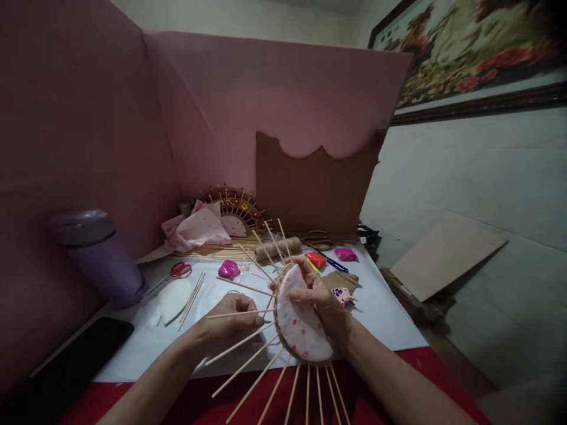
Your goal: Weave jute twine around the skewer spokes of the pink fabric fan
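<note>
In my right hand (323, 295) is a half-round piece covered in white fabric with small red dots (296, 319), the thumb lying on its face and the fingers behind. Thin wooden sticks (248, 342) fan out from its curved edge, which has a brown cord-like border. My left hand (234, 316) is closed in a pinch beside the sticks on the left, with one stick crossing in front of it. What its fingertips hold, if anything, is too small to make out.
Around lie red-handled scissors (181, 270), a twine roll (277, 249), pink packets (229, 269), a white cut-out (175, 300), loose sticks (192, 301) and a phone (84, 354). A purple tumbler (104, 260) stands left. Behind are a decorated fan (239, 203) and cardboard (314, 189).
</note>
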Motion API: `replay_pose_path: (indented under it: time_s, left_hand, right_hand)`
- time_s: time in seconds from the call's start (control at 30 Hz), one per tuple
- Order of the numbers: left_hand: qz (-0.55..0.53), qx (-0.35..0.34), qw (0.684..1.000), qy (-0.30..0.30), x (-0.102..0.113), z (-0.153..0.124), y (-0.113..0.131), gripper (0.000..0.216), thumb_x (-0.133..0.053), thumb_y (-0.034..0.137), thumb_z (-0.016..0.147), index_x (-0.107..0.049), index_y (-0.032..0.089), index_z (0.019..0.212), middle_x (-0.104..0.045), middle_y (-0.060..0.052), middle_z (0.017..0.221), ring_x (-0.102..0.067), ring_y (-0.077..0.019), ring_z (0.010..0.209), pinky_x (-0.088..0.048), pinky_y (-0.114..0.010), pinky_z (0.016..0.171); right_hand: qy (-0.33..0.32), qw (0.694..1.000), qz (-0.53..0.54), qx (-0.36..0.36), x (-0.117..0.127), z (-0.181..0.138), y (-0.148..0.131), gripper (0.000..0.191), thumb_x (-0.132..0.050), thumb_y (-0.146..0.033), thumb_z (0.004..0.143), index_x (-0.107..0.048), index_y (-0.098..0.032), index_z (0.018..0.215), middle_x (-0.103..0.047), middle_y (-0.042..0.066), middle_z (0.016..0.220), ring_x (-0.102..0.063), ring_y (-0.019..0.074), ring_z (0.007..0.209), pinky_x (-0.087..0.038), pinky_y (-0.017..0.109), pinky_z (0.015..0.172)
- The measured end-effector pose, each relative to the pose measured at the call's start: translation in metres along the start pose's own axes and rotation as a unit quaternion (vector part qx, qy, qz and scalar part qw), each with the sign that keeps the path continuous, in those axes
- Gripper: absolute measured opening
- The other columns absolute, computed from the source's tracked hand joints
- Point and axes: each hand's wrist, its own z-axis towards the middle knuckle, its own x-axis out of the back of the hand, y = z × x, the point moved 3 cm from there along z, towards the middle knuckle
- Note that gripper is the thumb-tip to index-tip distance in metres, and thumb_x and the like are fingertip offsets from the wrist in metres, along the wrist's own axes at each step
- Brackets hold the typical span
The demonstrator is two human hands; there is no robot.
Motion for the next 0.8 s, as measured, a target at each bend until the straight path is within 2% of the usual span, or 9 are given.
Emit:
replay_pose_path:
  time_s: [0.1,0.23,0.5,0.63,0.73,0.8]
  left_hand:
    - [-0.067,0.005,0.998,-0.014,0.002,-0.002,-0.008,0.027,-0.068,0.027,0.060,-0.045,0.016,0.052,-0.037,0.007,0.041,-0.023,-0.0055,0.039,-0.013,-0.023,0.041]
    - [-0.054,0.001,0.998,-0.011,0.000,-0.003,-0.013,0.022,-0.067,0.022,0.061,-0.049,0.014,0.051,-0.039,0.006,0.042,-0.026,-0.0059,0.040,-0.015,-0.023,0.043]
    - [-0.051,0.005,0.999,0.018,0.003,-0.002,-0.018,0.027,-0.072,0.029,0.059,-0.050,0.014,0.051,-0.040,0.007,0.041,-0.026,-0.0057,0.040,-0.015,-0.022,0.043]
    - [-0.018,-0.010,0.997,0.074,0.013,-0.005,-0.008,0.029,-0.073,0.036,0.057,-0.054,0.014,0.055,-0.042,0.006,0.044,-0.028,-0.0060,0.041,-0.015,-0.021,0.042]
    - [0.051,-0.032,0.993,0.102,0.025,-0.011,0.006,0.031,-0.068,0.041,0.062,-0.057,0.013,0.057,-0.045,0.005,0.045,-0.025,-0.0054,0.040,-0.011,-0.022,0.042]
    - [0.057,-0.048,0.989,0.128,0.036,-0.016,0.016,0.032,-0.066,0.043,0.065,-0.056,0.013,0.056,-0.043,0.006,0.043,-0.021,-0.0050,0.039,-0.010,-0.021,0.042]
  right_hand:
    - [-0.001,1.000,-0.002,-0.002,0.001,0.000,0.001,0.053,-0.062,-0.011,0.061,-0.039,-0.029,0.106,-0.062,0.000,0.083,-0.059,0.0151,0.069,-0.047,0.027,0.062]
    - [-0.007,1.000,0.001,0.004,-0.001,0.000,0.001,0.053,-0.061,-0.010,0.062,-0.039,-0.029,0.107,-0.062,0.000,0.083,-0.059,0.0144,0.068,-0.046,0.027,0.062]
    - [-0.006,1.000,0.003,0.003,-0.002,0.001,-0.001,0.051,-0.062,-0.011,0.061,-0.039,-0.029,0.103,-0.058,-0.004,0.076,-0.057,0.0129,0.064,-0.045,0.024,0.059]
    - [-0.006,1.000,0.001,0.004,0.001,0.002,0.001,0.051,-0.062,-0.012,0.063,-0.038,-0.029,0.104,-0.059,-0.003,0.078,-0.057,0.0126,0.062,-0.045,0.025,0.059]
    - [0.001,1.000,0.008,0.011,0.003,0.003,0.002,0.051,-0.062,-0.011,0.063,-0.038,-0.029,0.104,-0.058,-0.004,0.077,-0.057,0.0122,0.062,-0.044,0.024,0.058]
    - [0.008,1.000,0.009,0.013,0.005,0.003,0.002,0.051,-0.062,-0.011,0.063,-0.037,-0.029,0.103,-0.058,-0.005,0.075,-0.057,0.0121,0.061,-0.044,0.024,0.058]
